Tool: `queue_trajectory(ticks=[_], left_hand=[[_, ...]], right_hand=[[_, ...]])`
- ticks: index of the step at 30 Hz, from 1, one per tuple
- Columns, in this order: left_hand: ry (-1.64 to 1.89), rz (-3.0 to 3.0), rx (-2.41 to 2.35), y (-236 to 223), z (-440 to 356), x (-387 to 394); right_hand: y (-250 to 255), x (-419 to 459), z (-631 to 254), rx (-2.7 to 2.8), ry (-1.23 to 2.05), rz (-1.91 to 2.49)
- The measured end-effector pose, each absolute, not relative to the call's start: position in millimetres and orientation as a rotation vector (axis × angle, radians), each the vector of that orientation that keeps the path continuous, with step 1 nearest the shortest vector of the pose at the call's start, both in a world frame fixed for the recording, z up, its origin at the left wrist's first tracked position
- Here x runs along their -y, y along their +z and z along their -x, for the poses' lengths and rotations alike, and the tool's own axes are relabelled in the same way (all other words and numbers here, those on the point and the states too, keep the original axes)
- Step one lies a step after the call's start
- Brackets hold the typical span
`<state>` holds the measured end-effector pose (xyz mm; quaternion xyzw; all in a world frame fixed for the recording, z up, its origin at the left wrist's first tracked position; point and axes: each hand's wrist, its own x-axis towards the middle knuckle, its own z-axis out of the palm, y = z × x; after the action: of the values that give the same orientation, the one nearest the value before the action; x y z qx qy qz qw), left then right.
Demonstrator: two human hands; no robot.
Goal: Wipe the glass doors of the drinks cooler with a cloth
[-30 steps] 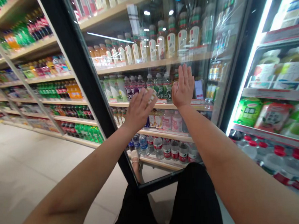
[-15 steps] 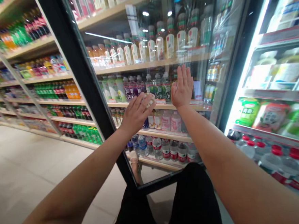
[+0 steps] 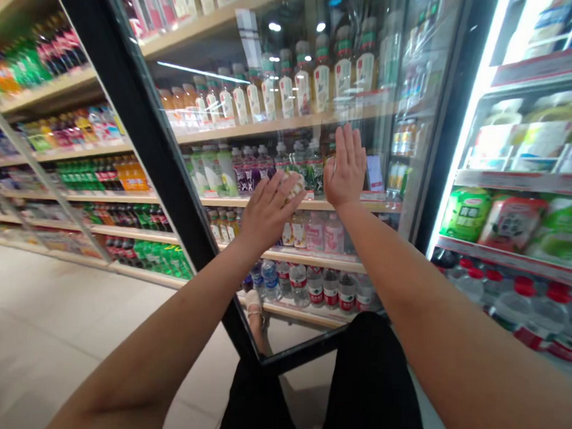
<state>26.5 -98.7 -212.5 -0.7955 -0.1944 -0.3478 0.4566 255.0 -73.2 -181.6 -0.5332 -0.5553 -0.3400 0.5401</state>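
Observation:
A black-framed glass door stands swung out in front of me. My left hand lies against the glass, left of its middle, with a pale crumpled cloth pressed under its fingers; most of the cloth is hidden. Higher and to the right, my right hand rests with its palm toward the same pane, fingers stretched upward and holding nothing. Through the glass, both hands overlap the view of bottles on wooden shelves.
The door's black frame slants down to a corner by my knees. At the right, a lit cooler holds red-capped water bottles and green drink packs. Drink shelves run along the left, above a tiled floor.
My left hand has slid slightly right and up across the glass with the cloth, of which more now shows. My right hand stays at the same part of the pane. The whole view has shifted slightly.

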Motion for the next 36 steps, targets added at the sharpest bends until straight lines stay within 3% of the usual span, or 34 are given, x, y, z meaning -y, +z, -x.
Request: queue_trajectory(ticks=[4, 10, 16, 21, 27, 33, 36], left_hand=[[-0.989, 1.918, 0.615, -207.0, -29.5, 96.2], [-0.795, 2.075, 0.438, -219.8, -31.7, 101.1], [-0.964, 1.98, 0.566, -217.6, -38.0, 101.6], [-0.72, 2.017, 0.347, -235.7, -36.9, 103.1], [-0.932, 1.839, 0.567, -222.1, -24.7, 105.8], [-0.641, 2.041, 0.376, -237.7, -16.7, 110.9], [-0.783, 1.935, 0.469, -226.2, -11.3, 111.3]], right_hand=[[-180.1, 72.9, -254.2, 1.332, -0.801, 1.308], [-180.1, 71.5, -253.7, 1.314, -0.818, 1.283], [-181.5, 68.1, -254.7, 1.303, -0.811, 1.239], [-182.9, 70.2, -255.8, 1.307, -0.82, 1.249], [-182.4, 72.3, -254.4, 1.297, -0.833, 1.257], [-183.2, 73.3, -255.6, 1.308, -0.822, 1.24], [-183.6, 73.1, -257.0, 1.31, -0.829, 1.238]])
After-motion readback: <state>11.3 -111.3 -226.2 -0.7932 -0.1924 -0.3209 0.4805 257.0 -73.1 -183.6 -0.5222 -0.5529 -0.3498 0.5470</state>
